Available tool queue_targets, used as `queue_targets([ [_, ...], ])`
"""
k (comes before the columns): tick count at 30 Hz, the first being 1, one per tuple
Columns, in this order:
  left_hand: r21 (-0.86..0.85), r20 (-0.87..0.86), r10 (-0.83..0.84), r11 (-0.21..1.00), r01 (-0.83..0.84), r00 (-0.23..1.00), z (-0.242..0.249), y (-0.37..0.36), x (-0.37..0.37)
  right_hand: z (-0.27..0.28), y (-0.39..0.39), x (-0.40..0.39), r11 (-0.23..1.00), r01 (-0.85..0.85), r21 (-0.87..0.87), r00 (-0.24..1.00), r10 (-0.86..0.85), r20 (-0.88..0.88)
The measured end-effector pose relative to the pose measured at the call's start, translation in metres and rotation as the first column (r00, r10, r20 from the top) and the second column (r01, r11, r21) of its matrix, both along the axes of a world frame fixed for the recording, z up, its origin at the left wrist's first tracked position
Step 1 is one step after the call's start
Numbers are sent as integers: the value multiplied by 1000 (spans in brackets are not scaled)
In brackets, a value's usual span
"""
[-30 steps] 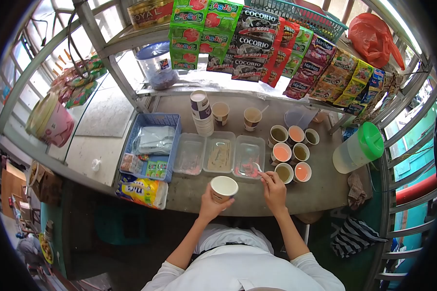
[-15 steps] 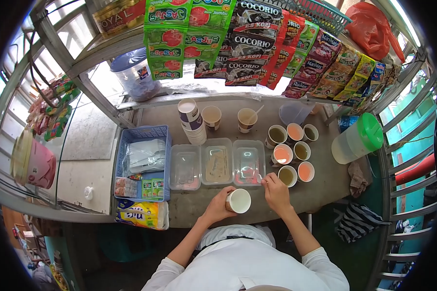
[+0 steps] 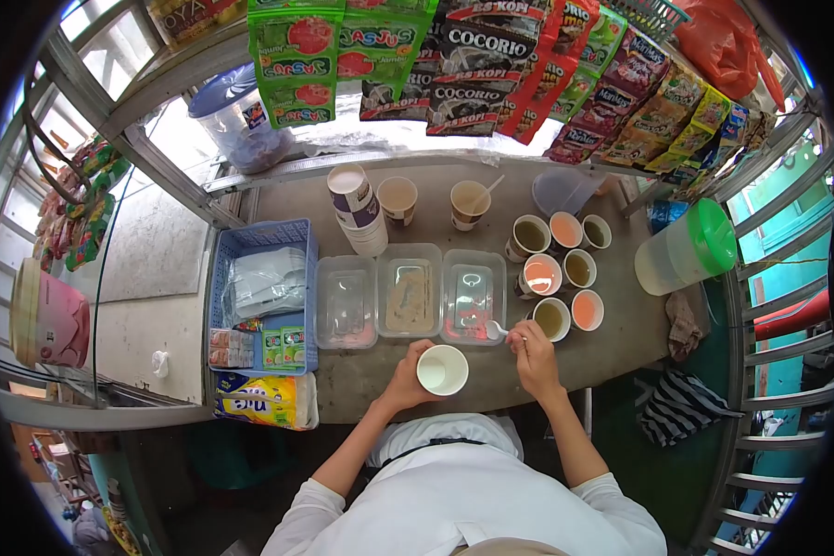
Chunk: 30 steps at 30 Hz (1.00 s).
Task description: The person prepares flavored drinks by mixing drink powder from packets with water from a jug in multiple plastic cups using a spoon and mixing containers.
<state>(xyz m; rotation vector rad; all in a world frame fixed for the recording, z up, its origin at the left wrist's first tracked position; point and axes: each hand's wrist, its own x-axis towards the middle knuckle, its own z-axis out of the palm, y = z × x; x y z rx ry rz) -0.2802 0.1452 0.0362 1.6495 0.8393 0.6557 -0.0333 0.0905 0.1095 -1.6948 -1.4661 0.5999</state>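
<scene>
My left hand is closed around a white paper cup, which is tipped slightly so its pale inside shows. In my right hand a small white spoon is pinched, its bowl by the right edge of a clear plastic container with pink powder at the bottom. Beside that container stand a middle one with light brown powder and a left one with a little pink in it. Close to my right hand is a cup of greenish drink.
More filled cups, some with orange drink, stand at the right beside a green-lidded jug. Stacked cups are behind the containers. A blue basket holds packets at left. Sachet strips hang overhead.
The spoon's bowl now shows clearly beside the right container. My left hand has brought the cup slightly left and tilted it a little. The whole view has shifted slightly.
</scene>
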Motion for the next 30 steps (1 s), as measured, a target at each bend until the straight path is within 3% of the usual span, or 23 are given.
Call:
queue_targets([
  [3,165,79,57,984,-70,995,-1,-6,1,3,-1,0,999,-43,6,999,43,-27],
  [5,206,151,73,973,-104,986,-7,-9,2,3,-2,-1,996,-84,4,996,84,-33],
  [9,197,220,144,962,-189,965,-14,-13,4,-10,-4,-9,1000,23,10,980,-21,-197],
  [12,151,71,277,947,-284,958,-8,-19,-1,-30,-8,-14,988,155,28,937,-138,-322],
  [15,83,44,259,962,-261,965,0,-17,-9,-50,-16,-24,963,267,-49,841,-257,-476],
  [17,127,36,216,967,-219,976,-6,-14,-16,-66,-20,-31,941,311,-131,744,-326,-583],
  [21,122,-63,195,975,-187,979,4,-12,-17,-75,-26,-32,912,348,-219,629,-400,-666],
  [27,214,-203,215,962,-171,955,10,-9,-10,-71,-30,-28,897,375,-236,516,-413,-751],
  [30,303,-219,249,936,-177,943,9,-9,-6,-53,-33,-27,934,314,-174,520,-322,-791],
])
